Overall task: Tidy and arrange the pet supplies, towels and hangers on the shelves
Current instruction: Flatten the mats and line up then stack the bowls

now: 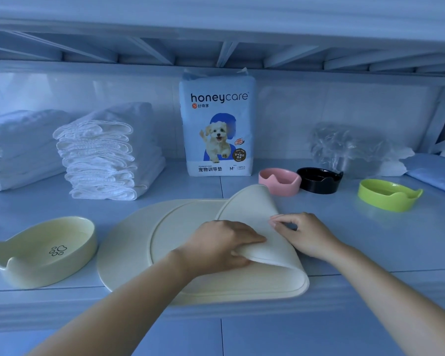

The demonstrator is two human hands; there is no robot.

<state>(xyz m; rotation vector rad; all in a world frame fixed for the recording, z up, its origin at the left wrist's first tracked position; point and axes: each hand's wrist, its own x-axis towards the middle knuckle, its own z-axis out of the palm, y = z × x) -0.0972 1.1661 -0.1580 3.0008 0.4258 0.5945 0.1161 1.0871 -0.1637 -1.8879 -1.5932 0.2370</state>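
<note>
The cream feeding mat lies near the front edge of the shelf, between the cream cat-eared bowl on its left and the open shelf to its right. Its right end is lifted and curled back over the middle. Your right hand pinches the far edge of that raised flap between thumb and forefinger. Your left hand lies flat across the flap's near edge, fingers fairly straight and pressing down, though the thumb is hidden, so you cannot tell whether it is tucked underneath. From the soft, round bend with no crease, the mat looks like rubbery silicone: light, floppy and springy, so it will probably try to unroll as soon as you ease off. Its surface looks grippy, not slick, so a light pinch should be enough. Hold it at the rim, where the raised lip gives your fingers something to catch, and keep one palm on the fold so it cannot spring open. It will not break if it drops. The pink bowl sits just behind the flap, with the black bowl touching it, and both look like hard ceramic or plastic, so keep the flap from swinging into them. The towel stack and the training pad pack stand well apart from your hands.
</note>
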